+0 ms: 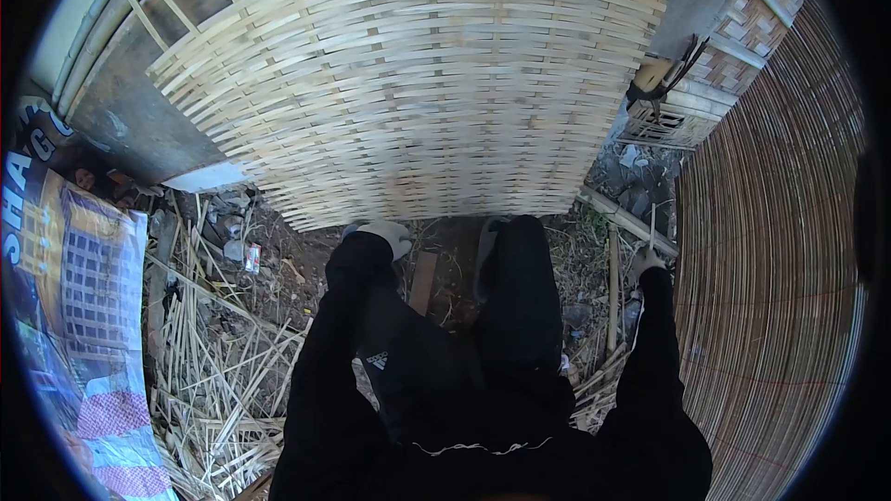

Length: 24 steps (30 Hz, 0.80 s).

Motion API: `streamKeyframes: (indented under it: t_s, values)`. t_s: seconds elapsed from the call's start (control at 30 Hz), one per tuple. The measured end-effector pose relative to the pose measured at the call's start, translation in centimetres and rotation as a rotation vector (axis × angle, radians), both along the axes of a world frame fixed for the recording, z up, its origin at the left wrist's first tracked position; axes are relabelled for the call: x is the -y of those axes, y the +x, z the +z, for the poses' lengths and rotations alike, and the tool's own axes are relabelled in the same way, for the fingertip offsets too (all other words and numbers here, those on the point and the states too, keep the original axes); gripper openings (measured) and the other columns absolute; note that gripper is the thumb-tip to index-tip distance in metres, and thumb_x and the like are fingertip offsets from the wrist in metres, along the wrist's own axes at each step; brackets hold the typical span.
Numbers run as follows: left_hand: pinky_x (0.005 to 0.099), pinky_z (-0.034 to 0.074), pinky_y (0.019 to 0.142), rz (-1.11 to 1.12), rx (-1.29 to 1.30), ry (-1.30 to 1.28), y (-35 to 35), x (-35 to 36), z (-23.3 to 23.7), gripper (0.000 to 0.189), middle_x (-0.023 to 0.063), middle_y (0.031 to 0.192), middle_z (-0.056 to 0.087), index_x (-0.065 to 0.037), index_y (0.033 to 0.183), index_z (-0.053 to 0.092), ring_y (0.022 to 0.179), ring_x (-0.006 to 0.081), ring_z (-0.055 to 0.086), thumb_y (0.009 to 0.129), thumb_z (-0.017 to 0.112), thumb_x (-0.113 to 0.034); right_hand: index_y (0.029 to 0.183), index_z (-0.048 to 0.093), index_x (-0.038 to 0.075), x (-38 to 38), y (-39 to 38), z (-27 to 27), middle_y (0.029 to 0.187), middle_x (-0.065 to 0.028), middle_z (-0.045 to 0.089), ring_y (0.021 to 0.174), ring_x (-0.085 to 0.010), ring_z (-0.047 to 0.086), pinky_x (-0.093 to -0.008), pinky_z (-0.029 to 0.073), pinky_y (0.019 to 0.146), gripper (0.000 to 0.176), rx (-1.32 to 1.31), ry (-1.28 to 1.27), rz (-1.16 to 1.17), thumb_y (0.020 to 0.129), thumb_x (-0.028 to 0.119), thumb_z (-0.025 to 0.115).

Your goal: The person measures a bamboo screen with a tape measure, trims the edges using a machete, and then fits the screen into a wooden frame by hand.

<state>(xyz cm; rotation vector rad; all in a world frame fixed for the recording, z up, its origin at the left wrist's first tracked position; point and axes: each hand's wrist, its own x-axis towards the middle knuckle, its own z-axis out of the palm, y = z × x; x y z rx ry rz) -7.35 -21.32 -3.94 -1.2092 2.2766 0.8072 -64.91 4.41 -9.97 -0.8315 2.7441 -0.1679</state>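
The mat [408,83], a big sheet of woven bamboo, lies straight ahead of the person and fills the upper middle of the view; its long strips run left to right, and its near edge runs the same way, curving a little, just past the hands. The left hand [388,237], in a pale glove, sits right at that near edge, toward its middle; it looks loosely curled, but the glove is small and partly hidden by the sleeve, so I cannot tell whether it grips the edge or only rests by it. The right hand [645,262], also gloved, is out to the right, clear of the mat's corner and just beside the panel [770,250], a second, finer weave that curves up along the right side; its fingers are too small to read, so whether it is spread or closed I cannot tell. A thin stick [613,278] stands near it. Of the two, the left hand is the nearer to the mat. Between the arms a dark leg [520,306] reaches toward the same edge; bamboo scraps [218,362] litter the ground to the left, beside a printed banner [83,297].
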Motion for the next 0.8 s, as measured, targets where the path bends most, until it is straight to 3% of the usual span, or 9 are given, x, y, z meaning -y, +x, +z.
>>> streamKeyframes:
  t_s: [0.03,0.13,0.2,0.33,0.47,0.53,0.67,0.73,0.8]
  values:
    - [0.0418,0.047,0.099,-0.004,-0.011,0.012,-0.3,-1.0,-0.7,0.046,0.0161,0.120,0.067,-0.012,0.127,0.063,0.114,0.0351,0.061,0.090,0.057,-0.039,0.138,0.051,0.008,-1.7,6.4,6.8,0.135,-0.0173,0.056,0.123,-0.0339,0.056,-0.0434,0.046,0.100,0.055,-0.213,0.532,-0.073,0.092,0.036,0.062]
    - [0.0432,0.049,0.095,0.236,-0.456,-0.081,-1.4,-2.3,-2.1,0.042,0.0155,0.115,0.068,-0.012,0.123,0.065,0.109,0.0352,0.064,0.090,0.058,-0.038,0.131,0.056,0.005,-12.4,1.0,-6.8,0.122,-0.0273,0.061,0.116,-0.0433,0.057,-0.0471,0.046,0.098,0.055,-0.140,-0.513,-0.115,0.085,0.033,0.062]
    - [0.0435,0.050,0.094,0.336,-0.471,-0.103,-2.1,-1.5,-2.6,0.041,0.0156,0.112,0.069,-0.011,0.121,0.065,0.107,0.0353,0.064,0.091,0.058,-0.036,0.128,0.058,0.002,-12.1,9.8,-1.3,0.111,-0.0282,0.066,0.105,-0.0443,0.063,-0.0470,0.049,0.092,0.054,-0.110,-0.111,-0.227,0.086,0.037,0.058]
    - [0.0429,0.048,0.096,0.521,-0.678,-0.191,-5.0,1.9,-6.0,0.044,0.0174,0.116,0.068,-0.007,0.123,0.063,0.110,0.0348,0.063,0.090,0.060,-0.036,0.126,0.058,-0.001,-10.6,21.4,-4.6,0.121,-0.0179,0.065,0.114,-0.0297,0.062,-0.0382,0.048,0.096,0.047,0.317,-0.403,-0.025,0.094,0.033,0.057]
    - [0.0439,0.048,0.097,0.603,-0.700,-0.279,-9.2,6.0,-6.5,0.047,0.0202,0.116,0.066,-0.006,0.125,0.061,0.112,0.0361,0.062,0.089,0.061,-0.037,0.130,0.054,-0.003,-6.7,24.9,0.4,0.127,-0.0190,0.060,0.116,-0.0291,0.059,-0.0373,0.047,0.098,0.042,0.496,-0.578,0.125,0.102,0.028,0.049]
    - [0.0444,0.047,0.099,0.652,-0.716,-0.312,-11.1,7.7,-6.7,0.053,0.0225,0.117,0.065,-0.005,0.129,0.058,0.113,0.0375,0.060,0.089,0.062,-0.039,0.135,0.050,-0.002,-3.9,26.4,6.2,0.129,-0.0198,0.057,0.117,-0.0279,0.058,-0.0362,0.044,0.101,0.043,0.766,-0.776,-0.355,0.102,0.025,0.047]
    - [0.0459,0.049,0.093,0.755,-0.565,-0.231,-13.4,9.1,-4.2,0.047,0.0192,0.113,0.067,-0.007,0.118,0.064,0.107,0.0387,0.063,0.091,0.057,-0.044,0.133,0.048,-0.003,1.7,29.9,12.2,0.126,-0.0226,0.056,0.115,-0.0333,0.057,-0.0393,0.045,0.099,0.046,0.359,-0.618,0.318,0.095,0.020,0.058]
    - [0.0483,0.049,0.090,0.720,-0.556,-0.246,-14.3,10.2,-5.2,0.043,0.0193,0.110,0.068,-0.007,0.112,0.064,0.103,0.0386,0.064,0.092,0.052,-0.043,0.130,0.049,-0.003,3.6,31.5,10.3,0.126,-0.0247,0.054,0.117,-0.0378,0.053,-0.0425,0.043,0.101,0.052,-0.125,-0.513,0.524,0.087,0.018,0.068]
    - [0.0507,0.050,0.088,0.683,-0.536,-0.265,-14.9,10.5,-5.8,0.040,0.0194,0.106,0.069,-0.008,0.106,0.064,0.100,0.0385,0.066,0.094,0.047,-0.043,0.127,0.050,-0.002,4.8,31.6,9.6,0.126,-0.0248,0.051,0.120,-0.0405,0.049,-0.0454,0.040,0.103,0.055,-0.079,-0.518,0.446,0.081,0.018,0.072]
